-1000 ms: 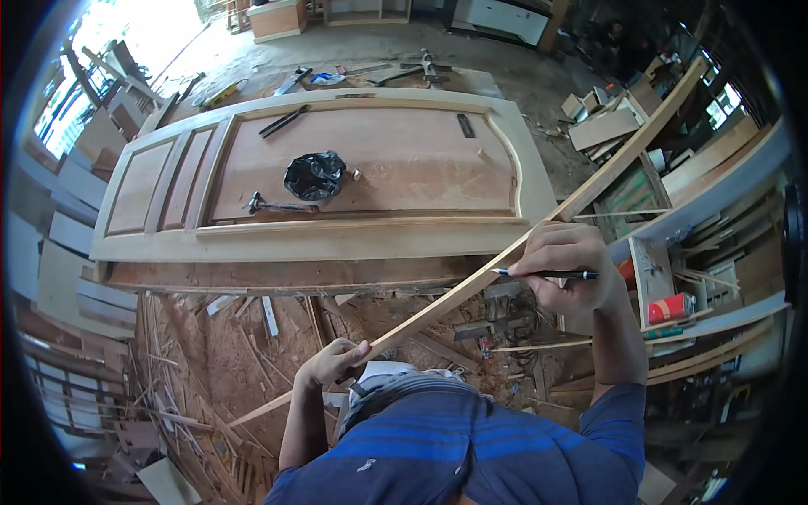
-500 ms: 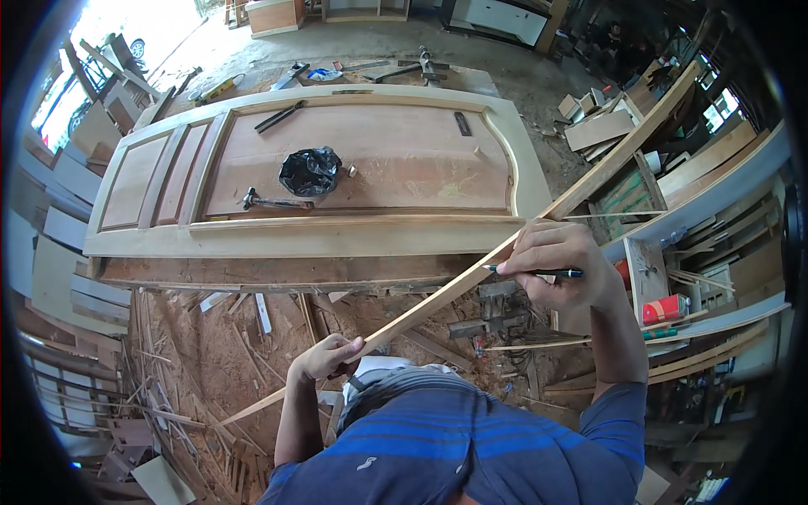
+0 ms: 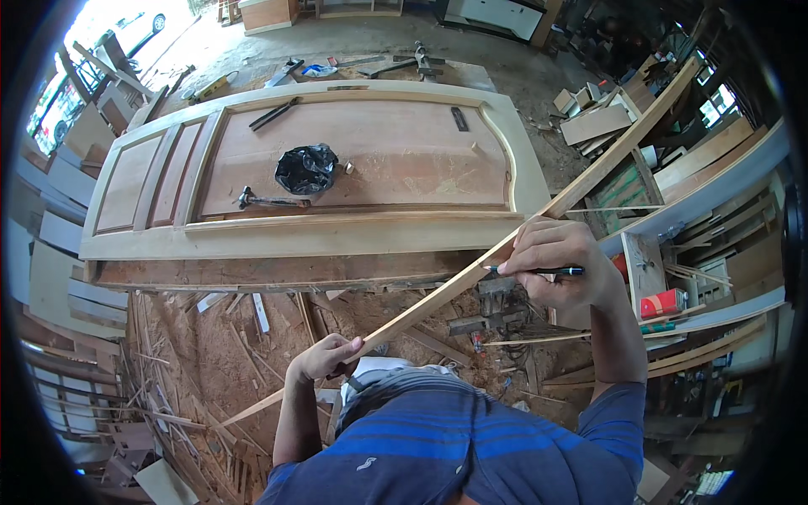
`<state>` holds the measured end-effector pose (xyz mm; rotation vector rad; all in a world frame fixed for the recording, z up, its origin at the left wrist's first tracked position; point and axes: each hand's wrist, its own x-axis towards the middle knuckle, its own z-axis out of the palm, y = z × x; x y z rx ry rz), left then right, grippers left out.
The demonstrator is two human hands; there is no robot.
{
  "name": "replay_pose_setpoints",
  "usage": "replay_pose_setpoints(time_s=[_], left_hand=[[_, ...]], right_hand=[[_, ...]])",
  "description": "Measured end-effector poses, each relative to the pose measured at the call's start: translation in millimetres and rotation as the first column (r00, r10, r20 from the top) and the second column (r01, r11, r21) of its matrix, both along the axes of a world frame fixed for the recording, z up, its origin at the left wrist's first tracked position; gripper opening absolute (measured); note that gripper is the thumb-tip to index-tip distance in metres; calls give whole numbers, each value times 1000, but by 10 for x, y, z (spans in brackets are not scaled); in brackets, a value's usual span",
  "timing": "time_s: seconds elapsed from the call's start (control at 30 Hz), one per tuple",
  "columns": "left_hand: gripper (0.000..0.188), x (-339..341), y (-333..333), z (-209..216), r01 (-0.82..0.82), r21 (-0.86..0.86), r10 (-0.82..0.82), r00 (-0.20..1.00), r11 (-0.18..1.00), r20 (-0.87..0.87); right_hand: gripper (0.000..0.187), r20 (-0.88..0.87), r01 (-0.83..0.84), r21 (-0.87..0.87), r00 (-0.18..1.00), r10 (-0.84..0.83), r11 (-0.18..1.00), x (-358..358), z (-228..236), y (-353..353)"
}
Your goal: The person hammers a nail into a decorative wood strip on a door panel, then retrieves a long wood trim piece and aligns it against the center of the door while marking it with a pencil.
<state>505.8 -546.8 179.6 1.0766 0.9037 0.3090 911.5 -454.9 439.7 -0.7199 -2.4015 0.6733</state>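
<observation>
A long, narrow wooden strip (image 3: 446,294) runs diagonally from the lower left to the upper right. My left hand (image 3: 326,357) grips its lower stretch, thumb on the upper side. Higher up, my right hand (image 3: 560,261) pinches a dark pen (image 3: 547,271), its tip touching or very close to the strip's face. Fingers of that same hand rest against the strip's edge. Behind the strip lies a wooden panel door (image 3: 379,239) on a bench. On the door are a hammer (image 3: 273,202), a black plastic bag (image 3: 306,168) and a dark slim tool (image 3: 273,114).
Wood scraps and sawdust (image 3: 202,345) cover the floor. A clamp (image 3: 423,63) stands on the bench's far side, near a yellow tool (image 3: 212,87). To the right, a shelf (image 3: 644,278) holds a red can (image 3: 663,304). Boards (image 3: 50,227) lean at the left.
The view has shifted slightly, so the door and background sit a little further left. Both hands keep their places on the strip, and the pen tip stays at about the same spot.
</observation>
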Motion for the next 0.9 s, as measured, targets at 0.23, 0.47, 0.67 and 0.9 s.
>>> replay_pose_setpoints(time_s=[0.23, 0.47, 0.67, 0.9], left_hand=[[78, -9, 19, 42, 18, -1, -18, 1000, 1000, 1], [75, -47, 56, 41, 42, -10, -41, 998, 999, 36], [75, -39, 90, 83, 35, 13, -36, 999, 999, 38], [65, 19, 184, -40, 84, -43, -77, 985, 996, 152]], right_hand=[[24, -6, 51, 6, 999, -51, 999, -35, -23, -9], [25, -3, 13, 8, 1000, -13, 1000, -38, -14, 20], [25, 9, 32, -1, 999, -32, 999, -47, -2, 38], [21, -273, 172, -130, 941, -202, 976, 41, -59, 73]])
